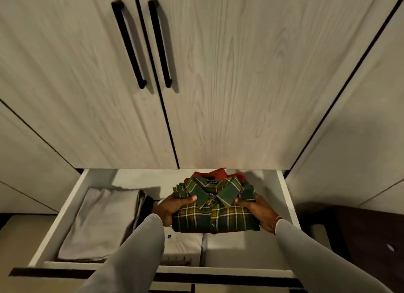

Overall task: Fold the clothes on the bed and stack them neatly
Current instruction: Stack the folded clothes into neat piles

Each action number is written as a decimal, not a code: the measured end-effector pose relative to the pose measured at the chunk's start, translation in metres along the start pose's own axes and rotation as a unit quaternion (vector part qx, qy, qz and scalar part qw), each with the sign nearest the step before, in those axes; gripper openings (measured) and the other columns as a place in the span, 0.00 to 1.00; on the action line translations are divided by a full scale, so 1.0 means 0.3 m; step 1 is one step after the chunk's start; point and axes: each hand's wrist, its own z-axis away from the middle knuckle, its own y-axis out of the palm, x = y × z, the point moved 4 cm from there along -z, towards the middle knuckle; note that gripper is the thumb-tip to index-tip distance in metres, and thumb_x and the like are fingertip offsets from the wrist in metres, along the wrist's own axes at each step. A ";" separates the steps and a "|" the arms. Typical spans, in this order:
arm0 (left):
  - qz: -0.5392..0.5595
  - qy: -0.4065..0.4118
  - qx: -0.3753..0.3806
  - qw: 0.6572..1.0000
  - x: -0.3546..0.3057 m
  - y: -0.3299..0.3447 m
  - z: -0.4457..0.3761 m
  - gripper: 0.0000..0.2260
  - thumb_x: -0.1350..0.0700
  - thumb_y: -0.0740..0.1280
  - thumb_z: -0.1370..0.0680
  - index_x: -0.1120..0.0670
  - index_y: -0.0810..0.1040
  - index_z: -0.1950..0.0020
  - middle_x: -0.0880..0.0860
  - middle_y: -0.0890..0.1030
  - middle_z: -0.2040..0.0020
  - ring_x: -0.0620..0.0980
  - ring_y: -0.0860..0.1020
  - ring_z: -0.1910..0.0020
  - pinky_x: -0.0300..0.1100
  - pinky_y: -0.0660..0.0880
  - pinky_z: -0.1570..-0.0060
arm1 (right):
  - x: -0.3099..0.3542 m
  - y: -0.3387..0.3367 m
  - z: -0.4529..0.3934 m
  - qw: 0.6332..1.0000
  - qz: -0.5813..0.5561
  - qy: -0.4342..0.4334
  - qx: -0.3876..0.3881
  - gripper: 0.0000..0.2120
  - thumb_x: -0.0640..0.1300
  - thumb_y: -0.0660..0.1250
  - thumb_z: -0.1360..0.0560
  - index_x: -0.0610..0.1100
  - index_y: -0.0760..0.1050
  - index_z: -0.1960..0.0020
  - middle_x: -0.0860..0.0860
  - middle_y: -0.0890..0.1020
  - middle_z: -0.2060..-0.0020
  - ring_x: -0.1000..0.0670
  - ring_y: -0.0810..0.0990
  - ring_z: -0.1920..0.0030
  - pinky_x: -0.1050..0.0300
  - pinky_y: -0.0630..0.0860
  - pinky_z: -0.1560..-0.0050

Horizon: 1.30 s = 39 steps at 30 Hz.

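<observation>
Closest to me, both grey sleeves reach down into the open drawer [286,196]. My left hand [172,207] grips the near-left side of the folded plaid shirt [216,214], thumb curled over the top by the collar; my right hand [259,212] clamps the opposite side, fingers wrapped under, a bracelet at the wrist. So the shirt is held between both hands, inside the drawer's right half, and I can't tell whether it's resting or just above the bottom.

Progress, as I judge it: folding looks done for this piece, collar squared and buttons up, and it sits on a red garment [218,174] whose edge shows behind it, so a stack is forming. What's left on the bed I can't see from here.

Also in the drawer: a folded grey cloth [100,225] on the left, something dark [146,205] beside it, a white item [183,244] near the front. Beyond, closed wardrobe doors [218,85] with two black handles [129,43].
</observation>
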 end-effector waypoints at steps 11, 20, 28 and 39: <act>-0.026 -0.041 0.016 0.999 0.337 0.033 -0.227 0.25 0.58 0.81 0.32 0.57 0.80 0.36 0.58 0.85 0.44 0.59 0.84 0.45 0.59 0.79 0.41 | -0.353 -0.081 -0.015 0.995 0.016 0.089 -0.042 0.20 0.47 0.76 0.27 0.48 0.76 0.37 0.45 0.86 0.48 0.43 0.85 0.47 0.41 0.80 0.41; -0.116 -0.075 -0.003 0.990 0.543 0.048 -0.358 0.15 0.62 0.76 0.27 0.56 0.83 0.40 0.57 0.86 0.49 0.58 0.85 0.47 0.58 0.79 0.41 | -0.533 -0.132 -0.071 0.966 0.224 0.129 -0.029 0.19 0.49 0.74 0.24 0.49 0.76 0.35 0.51 0.80 0.44 0.49 0.78 0.43 0.54 0.71 0.37; -0.233 -0.019 -0.046 0.971 0.665 -0.008 -0.439 0.20 0.52 0.80 0.31 0.53 0.83 0.41 0.53 0.85 0.45 0.53 0.82 0.44 0.47 0.77 0.41 | -0.637 -0.131 -0.110 0.935 0.316 0.154 -0.032 0.24 0.52 0.70 0.22 0.47 0.71 0.29 0.45 0.79 0.36 0.44 0.79 0.38 0.50 0.73 0.34; -0.410 -0.020 -0.121 0.904 0.562 -0.012 -0.366 0.40 0.34 0.75 0.42 0.56 0.79 0.37 0.56 0.82 0.40 0.56 0.81 0.44 0.46 0.79 0.46 | -0.572 -0.117 -0.051 0.899 0.367 0.210 -0.117 0.30 0.51 0.69 0.21 0.36 0.61 0.28 0.40 0.76 0.35 0.40 0.77 0.36 0.50 0.74 0.37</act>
